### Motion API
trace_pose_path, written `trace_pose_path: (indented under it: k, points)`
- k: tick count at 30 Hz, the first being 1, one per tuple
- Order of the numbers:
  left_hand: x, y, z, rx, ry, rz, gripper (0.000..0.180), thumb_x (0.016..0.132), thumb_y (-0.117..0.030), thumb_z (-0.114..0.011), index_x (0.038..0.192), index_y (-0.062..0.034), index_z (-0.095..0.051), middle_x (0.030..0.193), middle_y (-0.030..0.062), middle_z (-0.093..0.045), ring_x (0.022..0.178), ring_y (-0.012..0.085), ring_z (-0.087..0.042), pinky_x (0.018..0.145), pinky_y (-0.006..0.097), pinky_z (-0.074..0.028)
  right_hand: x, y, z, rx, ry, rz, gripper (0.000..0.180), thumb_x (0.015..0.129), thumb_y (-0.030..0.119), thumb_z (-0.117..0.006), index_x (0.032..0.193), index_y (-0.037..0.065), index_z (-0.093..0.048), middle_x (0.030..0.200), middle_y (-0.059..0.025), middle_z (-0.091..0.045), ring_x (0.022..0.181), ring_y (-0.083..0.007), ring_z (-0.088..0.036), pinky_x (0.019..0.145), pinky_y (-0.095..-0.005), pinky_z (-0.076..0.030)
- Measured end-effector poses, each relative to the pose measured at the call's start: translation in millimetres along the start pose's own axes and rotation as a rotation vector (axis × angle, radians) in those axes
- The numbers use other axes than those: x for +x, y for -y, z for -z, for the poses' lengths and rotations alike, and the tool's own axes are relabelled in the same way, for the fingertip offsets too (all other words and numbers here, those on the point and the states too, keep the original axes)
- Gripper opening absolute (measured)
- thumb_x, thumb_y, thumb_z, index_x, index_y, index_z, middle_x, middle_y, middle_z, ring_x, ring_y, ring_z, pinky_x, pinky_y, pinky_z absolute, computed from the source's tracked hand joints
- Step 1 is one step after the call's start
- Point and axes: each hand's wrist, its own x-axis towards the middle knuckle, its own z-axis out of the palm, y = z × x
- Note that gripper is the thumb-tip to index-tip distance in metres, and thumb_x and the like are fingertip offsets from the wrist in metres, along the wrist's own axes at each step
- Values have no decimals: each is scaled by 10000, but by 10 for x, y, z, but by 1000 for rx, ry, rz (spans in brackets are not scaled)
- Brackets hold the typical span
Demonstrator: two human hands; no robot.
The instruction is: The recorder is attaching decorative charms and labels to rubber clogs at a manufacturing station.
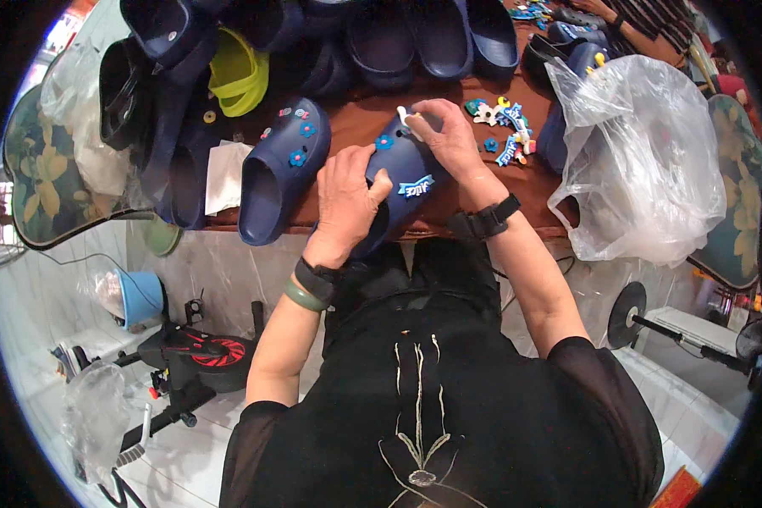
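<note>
My left hand point(348, 193) grips the side of a navy clog shoe point(408, 188) lying on the brown table point(360, 118). My right hand point(445, 135) rests on the clog's toe and pinches a small white charm point(408, 118) against it. The clog carries a blue flower charm point(384, 142) and a blue and white label charm point(415, 186). A second navy clog point(281, 169) with several flower charms lies just left of my left hand. A loose pile of colourful charms point(504, 127) sits right of my right hand.
A row of navy clogs point(415, 38) lines the table's back, with a yellow-green one point(239, 76) and black ones at the left. A clear plastic bag point(643, 161) fills the right side. Another person's arm point(635, 21) shows at the far right. An exercise bike point(196, 360) stands on the floor.
</note>
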Motion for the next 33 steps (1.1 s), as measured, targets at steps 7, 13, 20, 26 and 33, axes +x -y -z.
trace_pose_path:
  k: [7, 13, 20, 26, 33]
  points:
    - [85, -36, -73, -21, -7, 11, 346, 857, -168, -534, 1158, 1, -564, 1120, 167, -594, 1029, 355, -533, 910, 466, -394, -218, -425, 1095, -412, -24, -65, 121, 841, 86, -657, 951, 98, -706, 888, -116, -674, 850, -300, -652, 756, -388, -516]
    - [62, -11, -96, 6, -51, -26, 320, 863, -148, -531, 1144, 1, -565, 1127, 172, -584, 1020, 365, -533, 894, 469, -397, -291, -635, 1224, -598, 201, -81, 258, 781, 146, -739, 1036, 133, -703, 1054, -97, -657, 986, -331, -601, 833, -425, -491]
    - [48, -26, -110, -6, -82, -39, 313, 854, -143, -540, 1136, -10, -568, 1100, 160, -583, 1006, 354, -534, 877, 460, -400, -311, -650, 1135, -748, 180, 116, 293, 745, 174, -775, 1014, 104, -682, 1005, -96, -666, 943, -310, -609, 849, -435, -466]
    - [53, -36, -102, 0, -83, -34, 311, 867, -153, -518, 1142, -18, -573, 1102, 158, -581, 1008, 352, -536, 873, 453, -405, -318, -529, 1028, -617, 190, -62, 363, 737, 125, -778, 1068, 81, -637, 953, -104, -671, 912, -281, -627, 812, -409, -481]
    - [49, -20, -121, 7, -140, -67, 303, 837, -133, -548, 1116, -18, -576, 1073, 140, -583, 973, 338, -535, 844, 450, -402, -450, 104, 428, -183, 14, 49, 260, 723, 27, -758, 969, 72, -686, 945, -75, -673, 901, -237, -622, 773, -341, -519]
